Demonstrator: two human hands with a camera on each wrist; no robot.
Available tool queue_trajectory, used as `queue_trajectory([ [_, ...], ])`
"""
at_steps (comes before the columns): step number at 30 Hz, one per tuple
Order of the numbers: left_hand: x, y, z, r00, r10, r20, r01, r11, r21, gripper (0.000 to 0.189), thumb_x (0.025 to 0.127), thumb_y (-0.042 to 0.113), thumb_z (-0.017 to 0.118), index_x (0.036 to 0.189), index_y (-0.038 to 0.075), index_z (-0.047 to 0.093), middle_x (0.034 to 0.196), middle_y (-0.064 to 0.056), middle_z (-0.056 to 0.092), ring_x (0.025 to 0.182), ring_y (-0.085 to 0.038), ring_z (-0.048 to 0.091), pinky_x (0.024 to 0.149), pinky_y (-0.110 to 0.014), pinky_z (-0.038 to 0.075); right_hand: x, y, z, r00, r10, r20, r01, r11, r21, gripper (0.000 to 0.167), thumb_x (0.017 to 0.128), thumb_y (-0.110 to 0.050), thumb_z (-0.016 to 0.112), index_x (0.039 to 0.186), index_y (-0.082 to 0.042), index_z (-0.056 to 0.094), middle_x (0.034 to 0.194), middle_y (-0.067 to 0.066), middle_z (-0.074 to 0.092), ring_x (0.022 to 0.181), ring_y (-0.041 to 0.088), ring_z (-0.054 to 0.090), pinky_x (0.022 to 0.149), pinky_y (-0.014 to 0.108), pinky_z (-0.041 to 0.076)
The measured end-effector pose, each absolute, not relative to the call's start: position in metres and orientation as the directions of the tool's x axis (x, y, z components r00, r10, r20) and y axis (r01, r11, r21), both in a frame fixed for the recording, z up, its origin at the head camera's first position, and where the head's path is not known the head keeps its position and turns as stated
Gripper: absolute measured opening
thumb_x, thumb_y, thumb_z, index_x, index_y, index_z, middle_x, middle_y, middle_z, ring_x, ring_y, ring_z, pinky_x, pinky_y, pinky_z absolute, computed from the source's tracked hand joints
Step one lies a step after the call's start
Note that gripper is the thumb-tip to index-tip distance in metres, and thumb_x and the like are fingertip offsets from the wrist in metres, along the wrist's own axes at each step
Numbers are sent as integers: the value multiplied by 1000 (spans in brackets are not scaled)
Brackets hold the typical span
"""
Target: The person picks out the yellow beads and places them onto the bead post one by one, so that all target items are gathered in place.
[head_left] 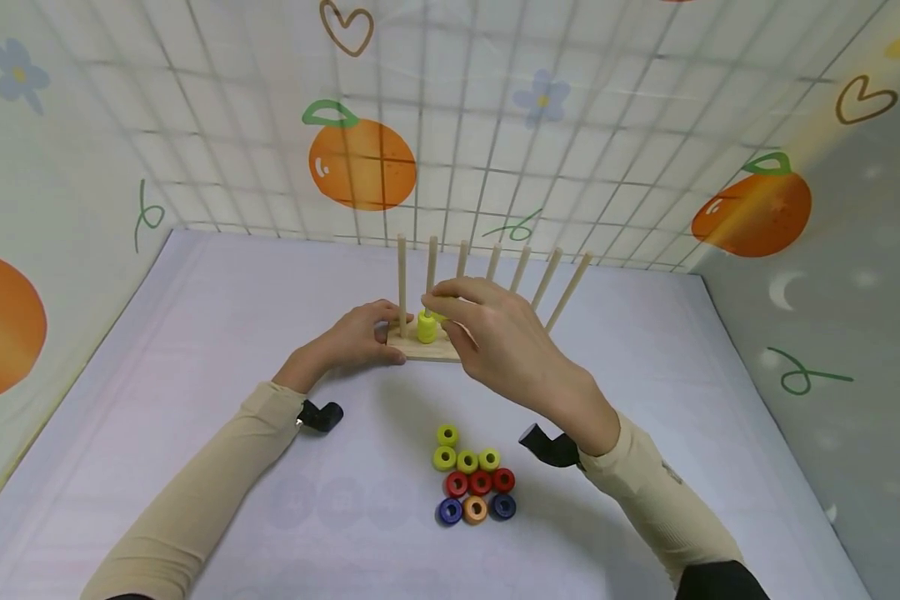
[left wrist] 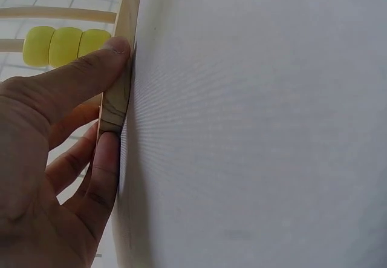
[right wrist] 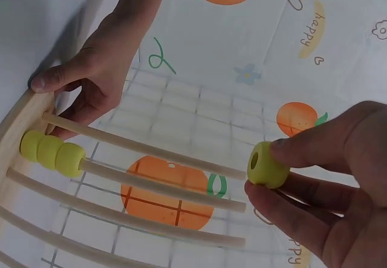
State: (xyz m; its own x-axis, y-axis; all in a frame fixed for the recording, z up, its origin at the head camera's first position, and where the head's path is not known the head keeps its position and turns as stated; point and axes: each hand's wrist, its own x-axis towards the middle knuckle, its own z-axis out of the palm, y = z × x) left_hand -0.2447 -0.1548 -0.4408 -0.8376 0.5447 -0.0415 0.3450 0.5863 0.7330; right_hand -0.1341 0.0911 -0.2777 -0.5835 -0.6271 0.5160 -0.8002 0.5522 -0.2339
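A wooden base (head_left: 408, 348) with a row of upright pegs stands at the back of the table. Its left end is gripped by my left hand (head_left: 360, 335), the thumb (left wrist: 91, 71) along one face and fingers round the other. Three yellow beads (right wrist: 51, 152) are stacked at the foot of the second peg (right wrist: 163, 183). My right hand (head_left: 506, 346) pinches another yellow bead (right wrist: 268, 166) between thumb and fingers, close to the peg tips, with its hole facing them. In the head view this hand covers the lower part of several pegs.
On the table in front lie loose beads: several yellow (head_left: 444, 458), three red (head_left: 480, 482), two blue (head_left: 503, 506) and one orange (head_left: 475, 509). A patterned cloth wall (head_left: 270, 167) rises behind the pegs. Black camera mounts (head_left: 551, 447) stick out from the wrists.
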Motion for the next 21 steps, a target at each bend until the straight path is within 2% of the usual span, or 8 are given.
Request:
queue_trajectory([
  [7, -245, -155, -442, -836, 548, -32, 358, 589, 725, 66, 77, 26, 89, 135, 9, 62, 136, -5, 55, 112, -24, 52, 89, -39, 49, -141, 86, -274, -557, -625, 547, -816, 536, -218, 32, 86, 10, 66, 117, 1, 72, 117, 12, 68, 109, 26, 64, 75, 33, 56],
  [11, -245, -155, -441, -836, 549, -30, 364, 593, 718, 67, 76, 27, 90, 134, 9, 62, 137, -6, 55, 119, -25, 50, 96, -43, 45, -147, 86, -272, -554, -618, 558, -817, 534, -219, 32, 86, 9, 67, 117, 2, 72, 117, 13, 68, 104, 27, 65, 70, 32, 55],
  [16, -245, -155, -440, -843, 537, -29, 359, 603, 713, 64, 76, 26, 90, 133, 9, 64, 136, -5, 56, 118, -25, 51, 95, -43, 46, -154, 85, -269, -550, -605, 576, -816, 536, -217, 32, 87, 10, 66, 118, 2, 71, 116, 12, 68, 100, 25, 66, 70, 32, 53],
  [21, -247, -155, -441, -836, 549, -14, 382, 601, 702, 64, 76, 27, 89, 132, 8, 65, 135, -5, 57, 121, -25, 51, 99, -45, 44, -159, 82, -265, -536, -590, 604, -816, 546, -190, 31, 88, 10, 64, 118, 2, 72, 116, 14, 68, 103, 27, 65, 73, 34, 54],
])
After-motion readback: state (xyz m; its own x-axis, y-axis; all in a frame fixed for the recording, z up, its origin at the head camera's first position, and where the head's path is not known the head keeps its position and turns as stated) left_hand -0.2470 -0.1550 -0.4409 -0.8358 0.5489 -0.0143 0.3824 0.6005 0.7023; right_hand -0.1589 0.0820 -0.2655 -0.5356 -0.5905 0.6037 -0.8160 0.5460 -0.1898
